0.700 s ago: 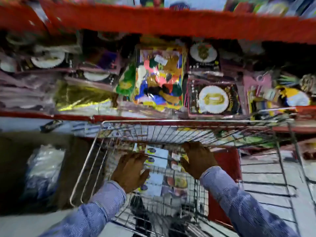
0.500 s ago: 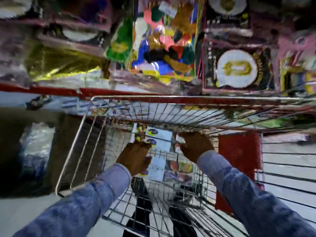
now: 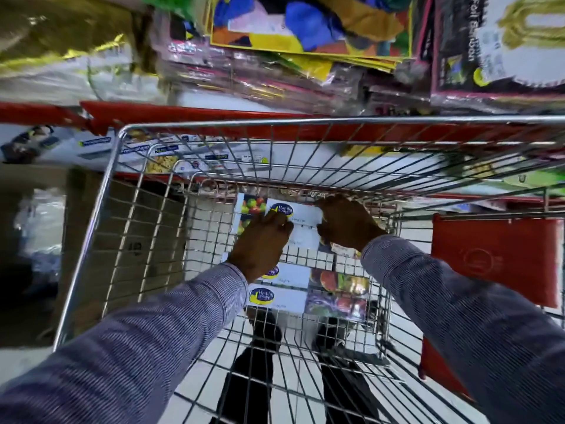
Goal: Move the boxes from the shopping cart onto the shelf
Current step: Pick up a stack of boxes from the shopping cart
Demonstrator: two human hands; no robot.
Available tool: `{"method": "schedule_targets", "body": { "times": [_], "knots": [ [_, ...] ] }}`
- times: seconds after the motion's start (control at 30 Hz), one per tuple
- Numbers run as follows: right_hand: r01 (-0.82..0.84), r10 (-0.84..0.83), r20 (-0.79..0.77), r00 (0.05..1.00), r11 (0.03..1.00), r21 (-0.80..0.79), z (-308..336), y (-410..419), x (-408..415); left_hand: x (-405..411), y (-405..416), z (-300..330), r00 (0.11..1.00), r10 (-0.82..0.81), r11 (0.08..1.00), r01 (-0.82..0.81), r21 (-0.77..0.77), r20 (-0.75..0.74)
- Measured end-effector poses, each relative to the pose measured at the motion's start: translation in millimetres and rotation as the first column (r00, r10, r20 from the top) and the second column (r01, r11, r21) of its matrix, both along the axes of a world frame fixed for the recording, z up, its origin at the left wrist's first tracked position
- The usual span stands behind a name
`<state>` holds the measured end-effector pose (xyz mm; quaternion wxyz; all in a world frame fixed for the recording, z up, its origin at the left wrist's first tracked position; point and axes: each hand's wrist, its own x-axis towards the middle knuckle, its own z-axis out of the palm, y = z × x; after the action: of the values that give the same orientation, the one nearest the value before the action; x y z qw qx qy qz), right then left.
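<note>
Both my hands are down inside the wire shopping cart (image 3: 122, 191). My left hand (image 3: 260, 243) and my right hand (image 3: 348, 221) grip the two ends of a white box (image 3: 301, 212) with a blue-and-yellow logo and fruit pictures, at the far end of the cart floor. Two more boxes of the same kind (image 3: 290, 296) lie nearer to me on the cart floor, partly under my left wrist. Beyond the cart's front runs a red-edged shelf (image 3: 195, 113), and similar white boxes (image 3: 101, 145) lie on the level under it.
Packets of foil balloons and party goods (image 3: 305, 32) crowd the shelf above the red edge. A brown carton (image 3: 33, 228) holding a plastic bag stands left of the cart. A red panel (image 3: 495, 258) stands to the right. My legs show through the cart floor.
My head has dropped and moved closer to the cart. Both hands have reached deeper and forward, from above the boxes to the ends of the farthest box.
</note>
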<state>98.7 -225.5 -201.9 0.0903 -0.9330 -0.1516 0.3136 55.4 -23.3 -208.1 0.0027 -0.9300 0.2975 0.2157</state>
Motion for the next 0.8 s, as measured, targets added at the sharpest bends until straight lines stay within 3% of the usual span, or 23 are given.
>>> {"method": "schedule_targets", "body": {
  "times": [0.23, 0.47, 0.63, 0.8],
  "knots": [
    [-0.118, 0.116, -0.024, 0.993, 0.991, -0.071, -13, 2, 5, -8, -1, -12, 0.999, -0.014, 0.996, 0.01, 0.088, 0.045],
    [-0.096, 0.096, -0.018, 0.995, 0.994, -0.058, -6, -1, 4, -6, -11, -4, 1.0, 0.025, 0.993, -0.023, 0.112, -0.017],
    [-0.135, 0.147, 0.128, 0.981, 0.986, -0.099, 45, -7, -1, -10, -11, 36, 0.997, 0.061, 0.994, -0.057, 0.092, -0.039],
    [-0.174, 0.173, 0.273, 0.946, 0.984, -0.02, 134, -13, -8, -14, 0, 127, 0.999, 0.031, 1.0, -0.031, 0.003, 0.035]
  ]
}}
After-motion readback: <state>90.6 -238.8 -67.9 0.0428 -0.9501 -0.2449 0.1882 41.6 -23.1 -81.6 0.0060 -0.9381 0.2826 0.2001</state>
